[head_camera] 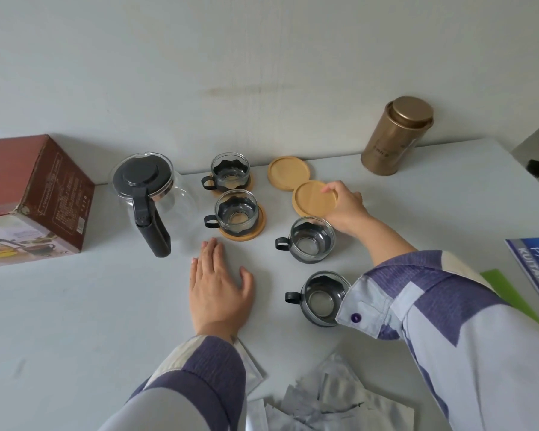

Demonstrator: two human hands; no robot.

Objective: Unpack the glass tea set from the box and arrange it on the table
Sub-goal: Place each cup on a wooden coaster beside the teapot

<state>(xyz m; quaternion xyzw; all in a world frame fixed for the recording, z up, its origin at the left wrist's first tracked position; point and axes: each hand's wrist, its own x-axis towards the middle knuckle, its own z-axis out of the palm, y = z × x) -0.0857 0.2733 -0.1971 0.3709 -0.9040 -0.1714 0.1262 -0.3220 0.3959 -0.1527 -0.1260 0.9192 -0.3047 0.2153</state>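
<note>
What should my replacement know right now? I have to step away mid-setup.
Left hand: flat on the table, empty.
Right hand: fingers on the near bare coaster, not lifted.
Done: teapot out beside the box; two cups on coasters, far and near.
Left: two cups stand straight on the table; second bare coaster waits. Seat both cups on those coasters.
</note>
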